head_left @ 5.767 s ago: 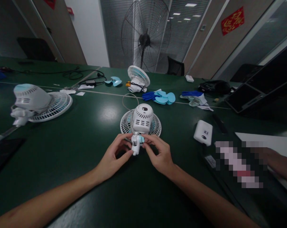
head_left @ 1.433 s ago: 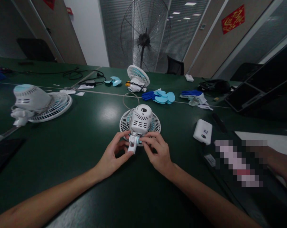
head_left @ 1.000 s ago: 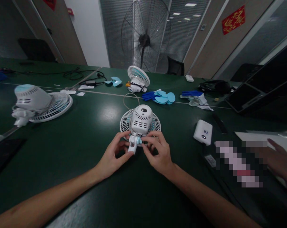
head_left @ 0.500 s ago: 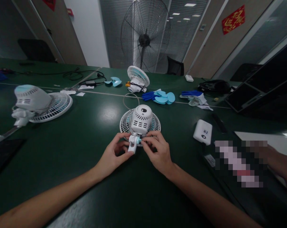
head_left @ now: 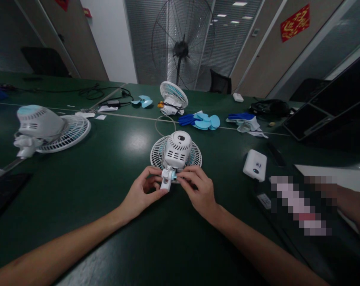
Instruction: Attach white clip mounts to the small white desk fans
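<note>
A small white fan (head_left: 178, 149) lies grille-down on the dark green table (head_left: 114, 171), its rounded motor housing facing up. At its near side is a white clip bracket (head_left: 165, 183), which my left hand (head_left: 144, 191) grips between thumb and fingers. A light blue knob (head_left: 174, 175) sticks out of the bracket's right side. My right hand (head_left: 200, 191) pinches that knob between thumb and fingertips. A thin grey cable (head_left: 156, 126) loops out behind the fan.
Another fan (head_left: 43, 125) lies at the left and a third (head_left: 172, 99) stands at the back. Light blue blades (head_left: 207, 121) and blue gloves (head_left: 187, 119) lie beyond my fan. A white box-shaped device (head_left: 255, 165) sits to the right, near another person's hand (head_left: 351, 202).
Both hands keep their grip on the bracket and knob; the right fingers have shifted only slightly. The fan stays in place.
</note>
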A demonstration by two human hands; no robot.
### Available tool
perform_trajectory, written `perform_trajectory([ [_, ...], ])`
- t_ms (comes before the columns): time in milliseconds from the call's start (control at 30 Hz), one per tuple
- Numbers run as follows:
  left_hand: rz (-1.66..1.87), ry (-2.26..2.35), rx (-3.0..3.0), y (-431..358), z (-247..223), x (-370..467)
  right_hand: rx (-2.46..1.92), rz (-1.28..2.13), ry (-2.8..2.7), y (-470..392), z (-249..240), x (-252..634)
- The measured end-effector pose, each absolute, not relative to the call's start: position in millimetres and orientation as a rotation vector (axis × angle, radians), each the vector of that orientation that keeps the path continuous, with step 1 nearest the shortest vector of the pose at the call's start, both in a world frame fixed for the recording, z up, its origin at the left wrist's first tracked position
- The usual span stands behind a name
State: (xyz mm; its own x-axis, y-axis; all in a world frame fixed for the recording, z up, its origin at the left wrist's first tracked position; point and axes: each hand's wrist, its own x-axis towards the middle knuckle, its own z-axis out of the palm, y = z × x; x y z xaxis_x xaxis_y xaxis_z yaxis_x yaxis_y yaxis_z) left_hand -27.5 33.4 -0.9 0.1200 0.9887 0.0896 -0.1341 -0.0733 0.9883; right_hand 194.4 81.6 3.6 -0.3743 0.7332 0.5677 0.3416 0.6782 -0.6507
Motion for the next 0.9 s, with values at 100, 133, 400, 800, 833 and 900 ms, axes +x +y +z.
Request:
perform_trajectory([
  [100,1.238,0.970,1.249,34.4,-2.7,-27.5,-0.849,0.581,-1.964,83.6,4.9,193.2],
  [133,1.238,0.968,1.253,34.7,-3.5,-27.6,-0.853,0.590,-1.962,83.9,5.4,192.9],
  [400,1.214,0.955,1.240,34.4,-6.2,-29.5,-0.800,0.556,-1.960,81.1,6.7,195.0],
  [800,1.210,0.955,1.271,33.0,-3.8,-28.5,-0.844,0.569,-1.969,80.4,6.4,192.9],
  [833,1.213,0.953,1.274,33.1,-4.5,-28.8,-0.843,0.571,-1.968,79.5,6.3,193.3],
  [900,1.220,0.950,1.279,33.2,-5.9,-29.5,-0.829,0.565,-1.976,78.7,5.5,194.2],
])
